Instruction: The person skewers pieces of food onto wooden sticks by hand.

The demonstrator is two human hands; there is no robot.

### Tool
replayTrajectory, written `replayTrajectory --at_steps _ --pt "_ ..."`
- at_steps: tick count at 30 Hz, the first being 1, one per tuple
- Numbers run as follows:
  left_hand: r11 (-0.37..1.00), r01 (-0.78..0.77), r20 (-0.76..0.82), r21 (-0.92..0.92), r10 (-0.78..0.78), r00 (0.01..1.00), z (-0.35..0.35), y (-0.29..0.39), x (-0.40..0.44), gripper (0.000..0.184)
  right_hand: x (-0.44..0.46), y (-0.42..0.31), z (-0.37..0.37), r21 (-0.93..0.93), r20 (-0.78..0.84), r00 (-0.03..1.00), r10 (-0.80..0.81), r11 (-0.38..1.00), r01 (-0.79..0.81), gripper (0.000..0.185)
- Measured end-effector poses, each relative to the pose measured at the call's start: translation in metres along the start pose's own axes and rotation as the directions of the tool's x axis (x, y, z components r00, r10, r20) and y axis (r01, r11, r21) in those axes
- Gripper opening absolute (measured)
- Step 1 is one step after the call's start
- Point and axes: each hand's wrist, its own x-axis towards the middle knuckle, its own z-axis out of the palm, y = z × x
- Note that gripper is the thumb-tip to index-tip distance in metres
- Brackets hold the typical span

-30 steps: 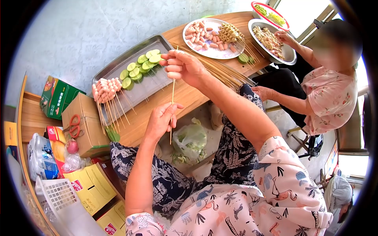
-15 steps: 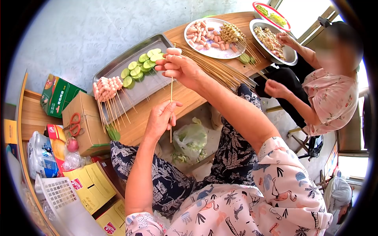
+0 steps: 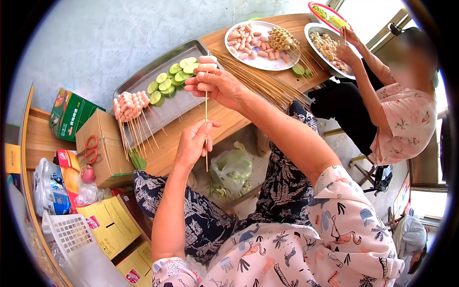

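My left hand [image 3: 193,142] pinches a thin bamboo skewer [image 3: 206,109] that stands nearly upright. At its upper end, my right hand [image 3: 222,86] is closed around small pink sausages [image 3: 207,60] threaded crosswise; two show above the fingers and part of another below. Behind them lies a metal tray [image 3: 138,82] with cucumber slices [image 3: 166,85] on skewers. On the tray's left end is a pile of finished sausage skewers [image 3: 130,106], their sticks pointing toward me. Loose skewers [image 3: 260,76] lie in a bundle right of my right hand.
A white plate [image 3: 253,63] holds loose sausages and skewered pieces. At right, another person [image 3: 401,110] works over a metal bowl [image 3: 313,29]. A cardboard box [image 3: 107,148] with red scissors [image 3: 91,149] stands at left. Below the table sits a plastic bag of greens [image 3: 231,170].
The sausages sit lower on the skewer, whose tip now shows above the top one. My right hand has shifted slightly. The other person's lower hand has risen to the bowl.
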Motion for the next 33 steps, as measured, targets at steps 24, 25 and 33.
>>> replayTrajectory --at_steps 24,25,33 --pt "0.996 -0.013 -0.101 -0.083 0.005 0.995 -0.002 0.0 0.0 0.034 -0.016 -0.005 0.021 -0.047 -0.006 0.994 0.108 0.993 -0.109 0.034" --pt "0.992 0.0 -0.141 -0.124 -0.017 0.99 -0.003 0.0 0.0 0.033 -0.019 -0.003 0.023 -0.101 0.003 0.99 0.138 0.985 -0.137 0.036" --pt "0.992 -0.022 -0.146 -0.126 0.003 0.989 -0.009 -0.003 0.0 0.031 -0.016 0.015 0.019 -0.278 -0.034 0.979 0.203 0.938 -0.205 0.023"
